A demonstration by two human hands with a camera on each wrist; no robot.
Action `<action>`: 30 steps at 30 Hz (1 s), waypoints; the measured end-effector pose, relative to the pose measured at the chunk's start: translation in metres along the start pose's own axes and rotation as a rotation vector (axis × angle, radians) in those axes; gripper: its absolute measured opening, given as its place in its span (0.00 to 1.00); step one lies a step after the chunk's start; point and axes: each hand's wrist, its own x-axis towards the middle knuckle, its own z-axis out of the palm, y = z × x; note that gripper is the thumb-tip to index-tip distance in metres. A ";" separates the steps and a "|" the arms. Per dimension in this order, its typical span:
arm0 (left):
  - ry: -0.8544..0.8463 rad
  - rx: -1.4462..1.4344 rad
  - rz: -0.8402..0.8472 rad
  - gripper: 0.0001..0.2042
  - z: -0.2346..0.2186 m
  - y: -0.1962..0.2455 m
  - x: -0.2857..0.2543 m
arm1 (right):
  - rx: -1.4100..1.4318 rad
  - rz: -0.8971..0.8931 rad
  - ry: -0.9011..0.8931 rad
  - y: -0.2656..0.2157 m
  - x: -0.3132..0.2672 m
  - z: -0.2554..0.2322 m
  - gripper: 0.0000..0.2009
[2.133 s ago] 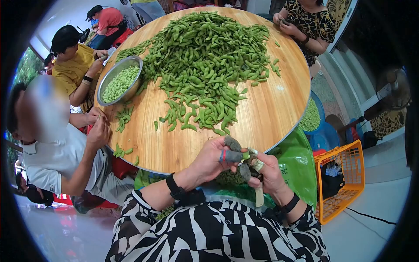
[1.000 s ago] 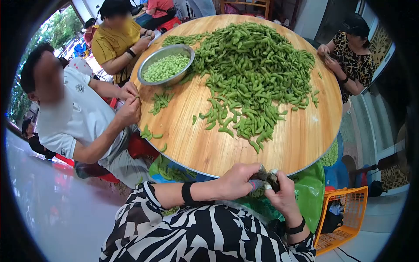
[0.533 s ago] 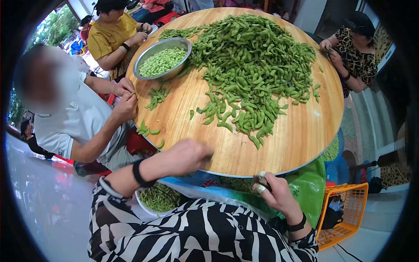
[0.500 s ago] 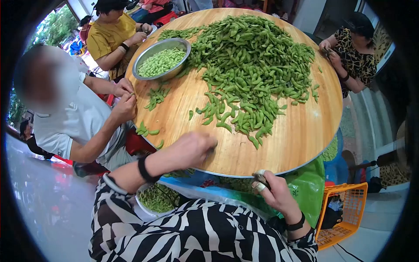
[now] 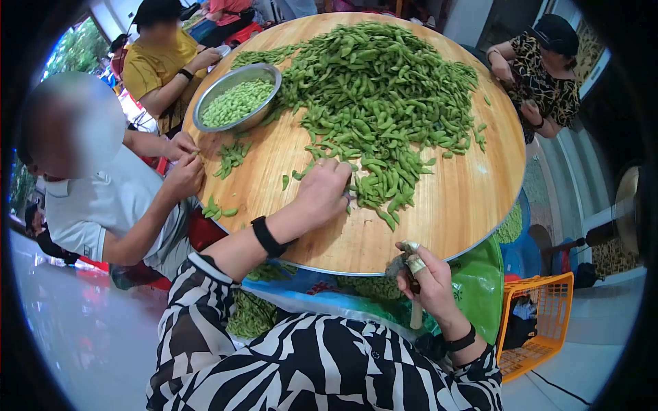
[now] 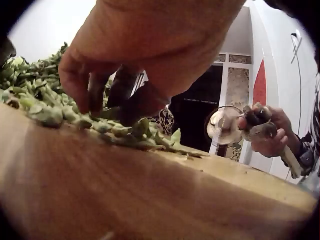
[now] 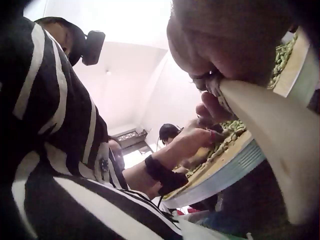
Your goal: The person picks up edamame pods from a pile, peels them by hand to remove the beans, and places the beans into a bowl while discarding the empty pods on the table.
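Over the near edge of the green pods (image 5: 387, 175), my left hand (image 5: 321, 195) reaches down on the round wooden table (image 5: 459, 219). In the left wrist view the bent, dark-covered fingers of that hand (image 6: 150, 45) touch pods (image 6: 55, 112); whether they pinch any is hidden. My right hand (image 5: 433, 284), with wrapped fingertips, grips a tool near the table's front edge. Its pale handle (image 5: 416, 315) sticks out below the fist and looms large as a handle (image 7: 275, 145) in the right wrist view; its other end is hidden.
A metal bowl (image 5: 236, 103) of shelled beans stands at the table's left. People sit at the left and far right. Pods lie in a container (image 5: 250, 315) below the table edge. An orange crate (image 5: 538, 325) and blue tubs (image 5: 517, 236) stand at the right.
My left hand has left my right hand, swung left over the table edge, then moved forward to the pods. My right hand keeps its grip on the tool. The person at far right has parted their hands.
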 end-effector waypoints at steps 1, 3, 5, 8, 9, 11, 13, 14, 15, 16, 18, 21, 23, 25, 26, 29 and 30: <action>-0.004 -0.005 0.014 0.11 -0.004 0.005 0.000 | 0.004 -0.003 0.014 -0.001 0.002 0.000 0.18; -0.130 -0.445 -0.089 0.10 -0.020 0.023 -0.003 | 0.123 -0.013 -0.003 -0.004 0.005 0.003 0.19; -0.163 -0.536 -0.118 0.08 -0.028 0.048 -0.011 | 0.203 0.011 0.011 -0.007 0.010 0.009 0.19; -0.156 -0.877 -0.069 0.07 -0.018 0.066 -0.025 | 0.415 0.026 0.014 0.001 0.014 0.011 0.19; -0.161 -0.885 -0.067 0.07 -0.016 0.070 -0.028 | 0.413 0.029 0.023 0.001 0.012 0.012 0.19; -0.146 -0.937 -0.089 0.08 -0.011 0.076 -0.033 | 0.532 0.006 -0.003 -0.002 0.011 0.013 0.19; -0.140 -0.973 -0.111 0.09 -0.014 0.080 -0.033 | 0.544 0.016 -0.032 0.001 0.008 0.009 0.20; -0.117 -0.932 -0.071 0.10 -0.016 0.082 -0.034 | 0.558 0.023 -0.064 0.002 0.008 0.007 0.20; -0.095 -0.890 -0.031 0.10 -0.017 0.083 -0.034 | 0.560 0.026 -0.064 0.002 0.006 0.007 0.20; -0.096 -0.891 -0.034 0.10 -0.015 0.082 -0.035 | 0.542 0.023 -0.063 0.000 0.004 0.008 0.21; -0.103 -0.908 -0.062 0.10 -0.011 0.082 -0.038 | 0.524 0.025 -0.063 -0.002 0.001 0.010 0.21; -0.109 -0.940 -0.087 0.10 -0.008 0.083 -0.039 | 0.437 -0.004 0.003 -0.002 -0.001 0.016 0.22; -0.095 -0.972 -0.068 0.09 -0.006 0.083 -0.039 | 0.392 -0.029 -0.019 0.003 -0.001 0.012 0.21; -0.081 -1.000 -0.050 0.09 -0.003 0.082 -0.040 | 0.367 -0.039 -0.017 0.007 0.000 0.011 0.21; -0.051 -1.014 -0.045 0.09 0.000 0.081 -0.042 | 0.341 -0.052 -0.016 0.007 0.000 0.010 0.20; -0.068 -1.025 -0.050 0.09 -0.003 0.081 -0.043 | 0.255 -0.026 0.041 0.006 0.003 0.011 0.20; -0.112 -1.022 -0.063 0.09 -0.005 0.081 -0.043 | 0.254 -0.024 0.040 0.006 0.002 0.010 0.20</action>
